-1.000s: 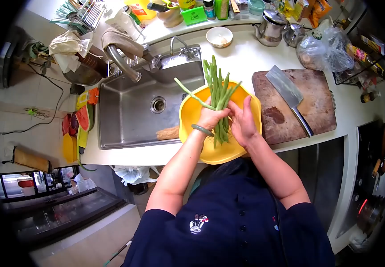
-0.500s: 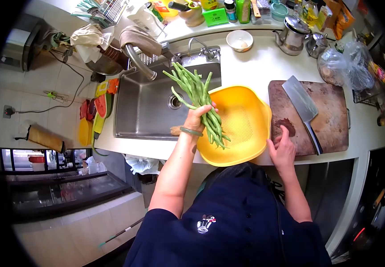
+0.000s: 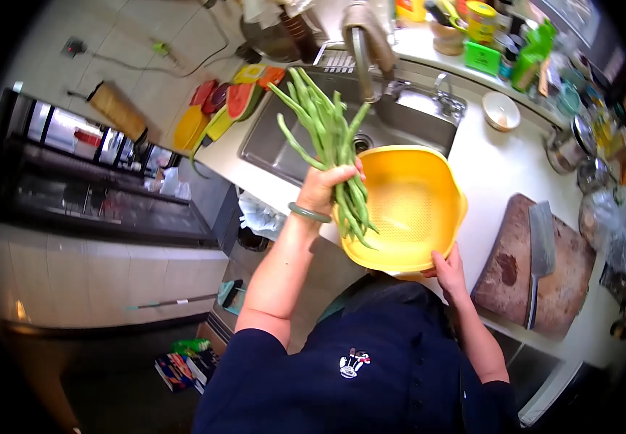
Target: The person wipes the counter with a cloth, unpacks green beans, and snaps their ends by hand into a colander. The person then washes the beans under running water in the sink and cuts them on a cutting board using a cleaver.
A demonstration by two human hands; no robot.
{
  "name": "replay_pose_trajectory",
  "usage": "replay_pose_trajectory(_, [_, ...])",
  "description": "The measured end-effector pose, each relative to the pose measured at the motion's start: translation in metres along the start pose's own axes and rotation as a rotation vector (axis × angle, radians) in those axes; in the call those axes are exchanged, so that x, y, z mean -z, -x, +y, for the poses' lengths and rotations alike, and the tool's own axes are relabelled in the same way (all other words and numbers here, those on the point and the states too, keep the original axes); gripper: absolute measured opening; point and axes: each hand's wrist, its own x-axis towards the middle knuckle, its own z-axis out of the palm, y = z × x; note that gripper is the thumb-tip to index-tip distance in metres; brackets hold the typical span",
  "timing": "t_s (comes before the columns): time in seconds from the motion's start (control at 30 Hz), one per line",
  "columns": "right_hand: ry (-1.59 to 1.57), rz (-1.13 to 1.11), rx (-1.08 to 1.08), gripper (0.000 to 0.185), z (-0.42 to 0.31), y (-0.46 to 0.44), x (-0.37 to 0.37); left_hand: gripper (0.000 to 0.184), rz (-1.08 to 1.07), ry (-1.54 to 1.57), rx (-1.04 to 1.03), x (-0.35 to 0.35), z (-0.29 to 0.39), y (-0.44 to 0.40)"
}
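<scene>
My left hand (image 3: pixel 325 186), with a green bangle (image 3: pixel 309 213) at its wrist, is closed around a bunch of long green beans (image 3: pixel 324 130). The beans point up over the sink, and their lower ends hang over the left part of a yellow colander (image 3: pixel 407 210). The colander's perforated bottom shows nothing lying in it. My right hand (image 3: pixel 449 271) grips the colander's lower right rim, with the thumb side against the edge and some fingers hidden under it.
A steel sink (image 3: pixel 269 145) lies behind the colander. To the right, a cleaver (image 3: pixel 542 242) rests on a wooden board (image 3: pixel 497 286). A white bowl (image 3: pixel 501 111) and metal kettle (image 3: pixel 572 145) stand farther back. Watermelon (image 3: pixel 243 100) sits left of the sink.
The view has turned. My right hand first left the beans, passed near the board and now grips the colander's rim. My left hand has kept the beans and lifted them left of the colander's middle.
</scene>
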Motion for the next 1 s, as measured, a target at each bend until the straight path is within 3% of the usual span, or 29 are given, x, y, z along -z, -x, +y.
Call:
replay_pose_trajectory(0.23, [0.084, -0.346, -0.103, 0.043, -0.025, -0.075, -0.167, 0.022, 0.313, -0.126, -0.242, 0.112, 0.118, 0.019])
replay_pose_trajectory(0.43, [0.068, -0.362, -0.162, 0.043, -0.004, -0.13, -0.346, 0.018, 0.447, -0.142, -0.285, 0.213, 0.165, 0.029])
replay_pose_trajectory(0.63, [0.1, -0.338, -0.185, 0.047, 0.015, -0.166, -0.456, 0.02, 0.542, -0.096, -0.326, 0.306, 0.188, 0.034])
replay_pose_trajectory(0.77, [0.136, -0.368, -0.14, 0.055, 0.021, -0.179, -0.486, 0.021, 0.54, -0.051, -0.275, 0.337, 0.189, 0.027])
replay_pose_trajectory(0.83, [0.138, -0.47, -0.143, 0.063, 0.015, -0.179, -0.482, 0.02, 0.499, -0.016, -0.251, 0.336, 0.179, 0.012])
replay_pose_trajectory(0.9, [0.182, -0.411, -0.209, 0.062, 0.014, -0.182, -0.458, 0.019, 0.453, 0.03, -0.19, 0.323, 0.162, -0.007])
replay_pose_trajectory(1.0, [0.043, -0.318, -0.036, 0.038, 0.004, -0.198, -0.375, 0.021, 0.315, 0.262, -0.011, 0.285, 0.116, -0.044])
